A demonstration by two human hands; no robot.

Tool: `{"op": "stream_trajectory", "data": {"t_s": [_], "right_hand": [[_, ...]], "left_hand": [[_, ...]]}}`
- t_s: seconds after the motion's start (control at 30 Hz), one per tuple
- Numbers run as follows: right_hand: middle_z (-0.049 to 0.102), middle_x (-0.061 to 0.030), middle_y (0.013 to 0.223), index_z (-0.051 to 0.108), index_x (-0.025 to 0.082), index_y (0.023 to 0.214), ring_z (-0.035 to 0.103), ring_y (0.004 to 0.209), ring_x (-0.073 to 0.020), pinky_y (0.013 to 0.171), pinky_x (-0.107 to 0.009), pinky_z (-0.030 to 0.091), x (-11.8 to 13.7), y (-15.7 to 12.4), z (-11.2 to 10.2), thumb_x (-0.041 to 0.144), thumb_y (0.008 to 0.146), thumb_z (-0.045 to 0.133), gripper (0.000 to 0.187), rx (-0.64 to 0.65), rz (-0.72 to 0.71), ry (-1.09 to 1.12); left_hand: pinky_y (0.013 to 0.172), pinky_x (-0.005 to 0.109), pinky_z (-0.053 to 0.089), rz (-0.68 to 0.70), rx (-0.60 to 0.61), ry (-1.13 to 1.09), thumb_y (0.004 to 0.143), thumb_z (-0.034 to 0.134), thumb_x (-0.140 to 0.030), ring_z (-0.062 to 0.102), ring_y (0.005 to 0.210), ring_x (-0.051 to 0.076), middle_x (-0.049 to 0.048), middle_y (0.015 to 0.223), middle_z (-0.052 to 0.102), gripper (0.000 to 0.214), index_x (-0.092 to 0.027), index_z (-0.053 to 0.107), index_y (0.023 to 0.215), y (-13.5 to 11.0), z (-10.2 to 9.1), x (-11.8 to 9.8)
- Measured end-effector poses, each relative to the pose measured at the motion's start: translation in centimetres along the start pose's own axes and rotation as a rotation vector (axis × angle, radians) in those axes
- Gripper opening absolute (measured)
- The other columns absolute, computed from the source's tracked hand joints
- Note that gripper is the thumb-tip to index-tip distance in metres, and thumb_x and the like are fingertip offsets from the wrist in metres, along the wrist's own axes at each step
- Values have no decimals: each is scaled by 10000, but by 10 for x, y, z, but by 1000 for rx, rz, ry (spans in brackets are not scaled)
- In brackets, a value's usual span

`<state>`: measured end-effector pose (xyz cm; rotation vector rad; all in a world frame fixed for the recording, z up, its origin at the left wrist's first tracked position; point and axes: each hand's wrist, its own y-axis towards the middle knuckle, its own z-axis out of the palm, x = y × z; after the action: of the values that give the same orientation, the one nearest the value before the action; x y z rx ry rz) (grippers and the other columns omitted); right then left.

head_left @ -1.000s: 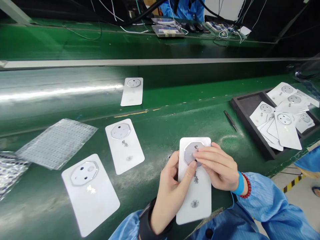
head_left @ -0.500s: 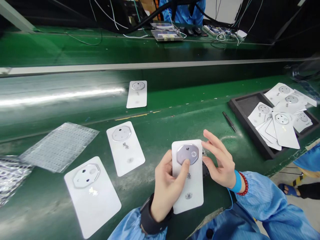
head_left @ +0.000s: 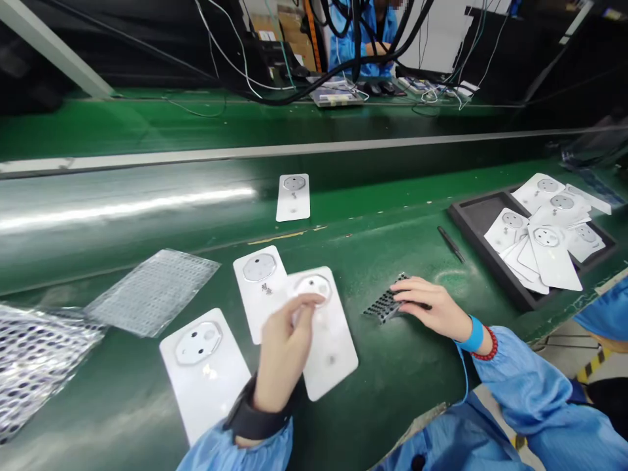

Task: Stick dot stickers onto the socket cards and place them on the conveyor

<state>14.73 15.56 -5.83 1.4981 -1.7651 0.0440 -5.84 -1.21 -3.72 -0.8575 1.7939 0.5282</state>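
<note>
My left hand (head_left: 287, 347) has its thumb and index finger together at a white rounded-corner panel (head_left: 326, 347) and appears to hold it near its grey octagonal inset. This panel partly overlaps another white panel (head_left: 252, 297) beside it. A third, larger-looking white panel (head_left: 216, 376) lies at lower left, and a smaller-looking one (head_left: 293, 206) is farther back. To the right, my right hand (head_left: 432, 307) has its fingers closed on the edge of a small black sheet with rows of dots (head_left: 385, 306); some fingertips are hidden.
A dark tray (head_left: 483, 252) at right holds several similar white panels (head_left: 554, 252). A black pen-like tool (head_left: 450, 244) lies left of it. Bubble wrap (head_left: 152, 291) and a shiny perforated sheet (head_left: 39, 360) lie at left. A person in blue (head_left: 363, 39) is across the bench.
My left hand has moved left with the white panel, which now overlaps its neighbour. My right hand has left the panel's edge and taken the black dotted sheet. The view has shifted.
</note>
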Motion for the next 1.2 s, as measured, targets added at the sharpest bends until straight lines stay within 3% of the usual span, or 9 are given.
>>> {"op": "stream_trajectory", "data": {"t_s": [0.1,0.23,0.33,0.4,0.53,0.63,0.83,1.2], "right_hand": [[696,-110,1121,663,173,1064,641,1080,-182,1000,-407,499,9,6,-16,160,913,596,166,-118,-21,2],[661,-129,1192,633,164,1134,598,1155,-200,1052,-465,443,19,8,-20,146,922,581,220,3,-139,-76],[614,-142,1260,599,156,1201,548,1213,-220,1065,-492,424,22,10,-16,159,922,581,279,113,-157,-29],[616,-144,1240,614,145,1175,543,1204,-224,1042,-468,451,26,14,-12,158,907,603,269,104,-115,30],[678,-86,974,678,155,933,628,936,-172,839,-346,549,35,24,0,164,904,608,77,3,-60,100],[669,-79,919,675,154,888,633,848,-156,745,-297,562,38,28,14,174,934,556,130,26,-93,70],[674,-91,954,663,151,918,647,881,-168,769,-291,573,38,24,35,174,960,495,175,-37,-126,-78],[663,-71,926,603,151,919,629,850,-167,769,-287,555,45,19,45,170,975,437,176,-26,-46,-114]], "left_hand": [[738,331,466,-125,279,-64,786,529,-410,649,822,282,79,805,732,329,-171,734,689,-13,17,-4],[638,294,451,-230,457,-348,803,590,-480,608,682,221,68,735,717,381,-144,744,710,-29,35,-13],[613,278,444,-263,452,-459,740,693,-449,578,636,192,63,703,709,326,-129,734,692,-32,42,-14],[615,274,447,-278,418,-476,739,697,-442,575,634,185,60,694,704,319,-127,731,700,-32,43,-12],[597,262,431,-292,364,-482,747,697,-456,542,602,161,40,650,665,336,-127,715,684,-32,45,-6],[567,251,407,-313,341,-498,734,713,-480,500,571,142,23,604,616,365,-121,699,674,-33,47,-3],[505,245,382,-373,405,-575,712,704,-559,490,520,140,24,532,569,459,-109,673,631,-33,45,-7],[543,227,377,-436,334,-616,621,803,-472,467,586,129,24,599,588,398,-107,645,600,-35,47,-1]]}}
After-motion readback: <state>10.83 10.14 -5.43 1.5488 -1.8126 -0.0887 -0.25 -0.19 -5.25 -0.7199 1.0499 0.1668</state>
